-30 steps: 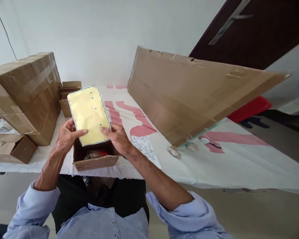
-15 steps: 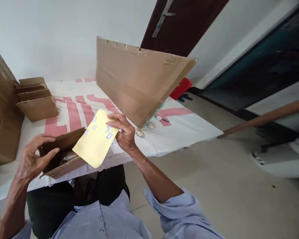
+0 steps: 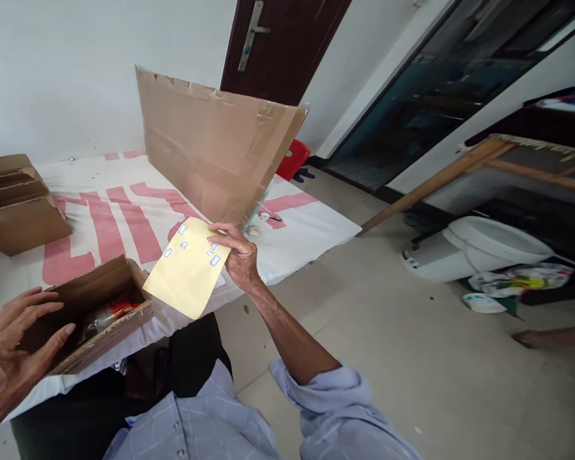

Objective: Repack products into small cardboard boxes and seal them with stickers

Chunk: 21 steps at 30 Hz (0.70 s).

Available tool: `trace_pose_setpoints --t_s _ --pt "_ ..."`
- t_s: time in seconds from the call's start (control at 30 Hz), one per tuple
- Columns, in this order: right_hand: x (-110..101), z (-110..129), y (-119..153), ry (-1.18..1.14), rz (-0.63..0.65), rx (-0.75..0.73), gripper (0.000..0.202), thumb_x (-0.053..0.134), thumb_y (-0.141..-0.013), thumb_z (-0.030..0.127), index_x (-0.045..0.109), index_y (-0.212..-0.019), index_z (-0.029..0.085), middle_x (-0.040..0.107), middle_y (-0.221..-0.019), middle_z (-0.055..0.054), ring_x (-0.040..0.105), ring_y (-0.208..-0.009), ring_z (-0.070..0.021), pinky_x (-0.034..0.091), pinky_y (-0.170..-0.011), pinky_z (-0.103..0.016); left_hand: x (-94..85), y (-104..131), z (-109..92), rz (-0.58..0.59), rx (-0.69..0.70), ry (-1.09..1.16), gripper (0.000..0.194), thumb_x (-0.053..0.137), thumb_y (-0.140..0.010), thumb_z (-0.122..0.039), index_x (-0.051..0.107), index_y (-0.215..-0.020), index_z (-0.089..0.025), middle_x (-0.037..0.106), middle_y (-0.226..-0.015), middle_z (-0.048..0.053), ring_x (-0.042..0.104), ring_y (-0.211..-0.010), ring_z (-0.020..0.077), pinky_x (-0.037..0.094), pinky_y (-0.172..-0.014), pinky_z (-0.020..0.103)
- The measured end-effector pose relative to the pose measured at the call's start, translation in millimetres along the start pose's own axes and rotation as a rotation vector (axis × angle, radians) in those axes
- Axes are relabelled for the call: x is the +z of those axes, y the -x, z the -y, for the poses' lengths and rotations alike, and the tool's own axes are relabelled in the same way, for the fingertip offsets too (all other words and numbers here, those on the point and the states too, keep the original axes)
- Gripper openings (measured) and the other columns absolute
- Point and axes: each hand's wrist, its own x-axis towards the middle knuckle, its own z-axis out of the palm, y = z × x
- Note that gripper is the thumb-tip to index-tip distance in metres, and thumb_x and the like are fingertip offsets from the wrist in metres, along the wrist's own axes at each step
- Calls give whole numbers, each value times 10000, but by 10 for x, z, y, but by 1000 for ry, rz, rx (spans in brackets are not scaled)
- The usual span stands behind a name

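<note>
Between the thumb and fingers of my right hand (image 3: 239, 255) is a yellow sheet of paper (image 3: 184, 271) with several small blue outlined shapes drawn on it. Its lower left edge hangs beside the right end of an open cardboard box (image 3: 108, 335) at the table's front edge. Clear plastic packaging with red parts (image 3: 110, 313) lies inside that box. My left hand (image 3: 26, 342) is at the box's left end, thumb and fingers spread apart over the opening. Whether it touches the cardboard I cannot tell.
A large cardboard panel (image 3: 211, 147) stands on the cloth-covered table (image 3: 311, 233). Another open cardboard box (image 3: 23, 217) sits at the left. Beyond the table are a red plastic object (image 3: 293, 161), a white bucket (image 3: 483, 249) and a wooden-legged table (image 3: 426, 179).
My view has swung right, so the table things appear further left. The box by my left hand shows more of its inside. My right hand still holds the yellow sheet.
</note>
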Motion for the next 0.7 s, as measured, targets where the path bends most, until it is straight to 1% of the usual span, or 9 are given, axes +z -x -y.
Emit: trace_pose_setpoints --t_s 0.17,0.27,0.37,0.43,0.47,0.53,0.6,0.67,0.7 --pt "-75 -17 43 32 -9 -15 88 817 -976 401 889 -1012 364 783 -1229 -48 752 -1172 -234 636 -1013 -454 -17 37 -29 -5 -20 -37 173 755 -918 -487 755 -1056 -383 792 -1247 -11 722 -1297 392 566 -1157 644" --pt "-108 -8 70 39 -15 -14 83 813 -979 387 890 -1002 365 779 -1230 -45 753 -1168 -234 638 -1018 -458 -69 65 -54 -18 -10 -68 190 768 -923 -483 753 -1078 -374 803 -1233 -3 723 -1303 400 536 -1169 652" --pt "-127 22 92 30 -13 -18 75 820 -976 378 893 -993 379 777 -1232 -40 748 -1179 -242 634 -1028 -471 -145 81 -182 -41 -24 -97 181 762 -938 -472 766 -1074 -354 814 -1211 7 757 -1229 377 542 -1153 615" --pt "-132 75 105 8 12 -2 67 830 -969 390 894 -986 388 772 -1248 -37 743 -1192 -249 631 -1035 -482 -173 95 -361 -106 -67 -132 180 770 -944 -464 787 -1062 -329 824 -1194 9 791 -1108 326 614 -1028 518" --pt "-134 116 111 -11 30 11 62 836 -964 401 896 -980 392 769 -1257 -36 741 -1198 -253 630 -1039 -489 -170 105 -473 -146 -98 -133 179 781 -945 -459 799 -1052 -317 831 -1159 8 801 -1025 290 641 -913 443" --pt "-136 229 122 -61 78 30 56 849 -954 417 899 -975 405 765 -1278 -33 741 -1202 -257 631 -1042 -499 -118 129 -718 -172 -151 -39 163 802 -945 -435 820 -1027 -294 840 -1062 1 791 -867 215 612 -693 307" --pt "-138 374 134 -120 133 38 53 861 -948 413 902 -979 421 768 -1281 -34 744 -1195 -260 637 -1033 -501 -3 148 -949 -54 -186 140 146 801 -959 -401 829 -1023 -273 835 -977 2 759 -748 162 573 -603 247" --pt "-140 525 150 -175 178 50 50 880 -934 411 905 -975 426 776 -1271 -40 747 -1181 -264 647 -1007 -499 156 153 -1130 123 -211 291 184 781 -977 -400 828 -1066 -246 829 -932 19 744 -704 151 587 -611 239" --pt "-140 595 160 -201 196 59 47 892 -924 415 906 -968 425 781 -1259 -43 746 -1179 -268 650 -998 -498 244 150 -1198 187 -236 335 230 766 -985 -417 825 -1107 -231 827 -917 31 743 -701 157 597 -621 246"
